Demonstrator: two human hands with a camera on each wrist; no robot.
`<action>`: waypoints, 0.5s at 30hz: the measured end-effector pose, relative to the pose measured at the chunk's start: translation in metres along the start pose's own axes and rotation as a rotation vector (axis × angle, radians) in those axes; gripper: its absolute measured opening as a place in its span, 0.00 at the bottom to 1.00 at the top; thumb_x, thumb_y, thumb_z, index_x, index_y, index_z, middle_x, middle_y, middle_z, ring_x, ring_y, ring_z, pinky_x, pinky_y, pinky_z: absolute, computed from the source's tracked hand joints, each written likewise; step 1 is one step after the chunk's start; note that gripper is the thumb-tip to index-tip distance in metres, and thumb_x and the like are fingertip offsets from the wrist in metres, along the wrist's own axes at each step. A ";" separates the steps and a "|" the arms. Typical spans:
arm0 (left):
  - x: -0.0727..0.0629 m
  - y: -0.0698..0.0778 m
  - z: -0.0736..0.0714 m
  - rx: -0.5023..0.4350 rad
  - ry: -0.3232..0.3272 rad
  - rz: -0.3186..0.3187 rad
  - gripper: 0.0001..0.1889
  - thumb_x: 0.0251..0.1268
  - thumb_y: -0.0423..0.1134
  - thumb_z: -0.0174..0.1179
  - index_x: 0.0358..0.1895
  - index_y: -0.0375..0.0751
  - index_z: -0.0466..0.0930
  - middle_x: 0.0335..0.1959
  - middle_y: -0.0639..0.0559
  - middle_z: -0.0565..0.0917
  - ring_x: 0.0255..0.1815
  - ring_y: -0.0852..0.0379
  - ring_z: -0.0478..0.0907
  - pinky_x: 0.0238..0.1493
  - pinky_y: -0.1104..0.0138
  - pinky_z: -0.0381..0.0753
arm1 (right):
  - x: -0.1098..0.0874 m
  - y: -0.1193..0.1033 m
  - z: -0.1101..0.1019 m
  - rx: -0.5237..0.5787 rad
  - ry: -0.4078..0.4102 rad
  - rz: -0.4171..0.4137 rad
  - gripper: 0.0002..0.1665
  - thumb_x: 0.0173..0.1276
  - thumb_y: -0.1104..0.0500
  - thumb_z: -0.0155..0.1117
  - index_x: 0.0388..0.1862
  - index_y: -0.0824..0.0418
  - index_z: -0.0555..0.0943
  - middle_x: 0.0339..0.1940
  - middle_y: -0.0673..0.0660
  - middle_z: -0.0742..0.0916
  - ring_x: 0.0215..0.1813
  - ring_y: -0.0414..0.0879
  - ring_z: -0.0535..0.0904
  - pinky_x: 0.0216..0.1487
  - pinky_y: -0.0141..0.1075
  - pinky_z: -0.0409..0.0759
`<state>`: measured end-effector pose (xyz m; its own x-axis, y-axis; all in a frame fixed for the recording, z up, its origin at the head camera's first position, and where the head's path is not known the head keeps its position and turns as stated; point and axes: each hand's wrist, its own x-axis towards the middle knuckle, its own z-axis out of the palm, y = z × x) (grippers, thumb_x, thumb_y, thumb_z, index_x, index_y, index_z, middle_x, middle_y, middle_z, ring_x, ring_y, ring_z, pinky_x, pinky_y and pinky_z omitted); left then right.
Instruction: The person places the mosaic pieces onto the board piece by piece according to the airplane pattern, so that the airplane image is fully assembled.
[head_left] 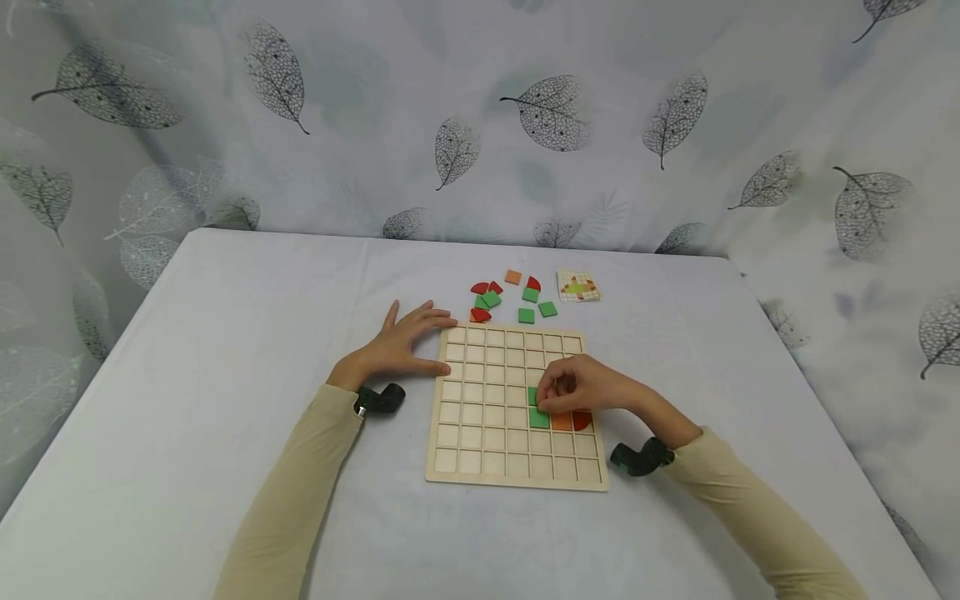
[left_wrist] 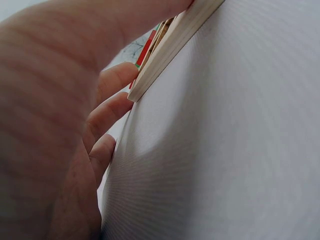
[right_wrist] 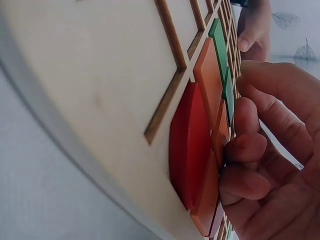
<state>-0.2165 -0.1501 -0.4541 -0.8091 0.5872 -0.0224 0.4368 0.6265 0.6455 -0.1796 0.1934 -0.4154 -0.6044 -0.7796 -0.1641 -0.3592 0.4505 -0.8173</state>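
Observation:
A wooden grid board [head_left: 471, 414] lies on the white table. My left hand [head_left: 397, 343] rests at its left side, fingers spread and fairly straight, with the thumb and a fingertip touching the rim. Over the right half of the board, my right hand [head_left: 588, 383] has its fingers bent, thumb and forefinger pinching at a green square tile [head_left: 533, 395] that they partly cover. Just below sits another green square [head_left: 538, 418], beside an orange square [head_left: 561, 422] and a red rounded piece [head_left: 582, 420]. In the right wrist view, the curled fingers stand close against the orange tiles [right_wrist: 208, 72].
Beyond the board's far edge lie loose green squares [head_left: 527, 316], red rounded pieces [head_left: 533, 283] and an orange square [head_left: 513, 277]. A small pattern card [head_left: 577, 285] lies to their right. Leaf-printed cloth [head_left: 480, 167] hangs behind the table.

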 end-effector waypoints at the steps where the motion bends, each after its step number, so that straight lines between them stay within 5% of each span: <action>1: 0.000 0.000 0.000 0.001 0.001 0.002 0.40 0.55 0.56 0.69 0.71 0.52 0.66 0.75 0.51 0.62 0.80 0.51 0.42 0.73 0.50 0.16 | 0.000 0.000 0.000 0.004 0.005 0.007 0.04 0.64 0.62 0.69 0.36 0.62 0.85 0.29 0.50 0.82 0.28 0.39 0.73 0.29 0.27 0.73; 15: -0.001 0.003 -0.001 -0.007 0.004 0.006 0.40 0.55 0.56 0.69 0.71 0.52 0.66 0.74 0.51 0.63 0.80 0.51 0.42 0.73 0.50 0.17 | 0.006 0.006 -0.007 -0.048 0.136 0.005 0.03 0.63 0.64 0.69 0.36 0.62 0.85 0.29 0.50 0.83 0.29 0.40 0.73 0.30 0.27 0.73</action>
<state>-0.2146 -0.1499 -0.4517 -0.8084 0.5884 -0.0155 0.4387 0.6198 0.6507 -0.1907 0.1943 -0.4173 -0.6958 -0.7128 -0.0887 -0.3881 0.4769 -0.7886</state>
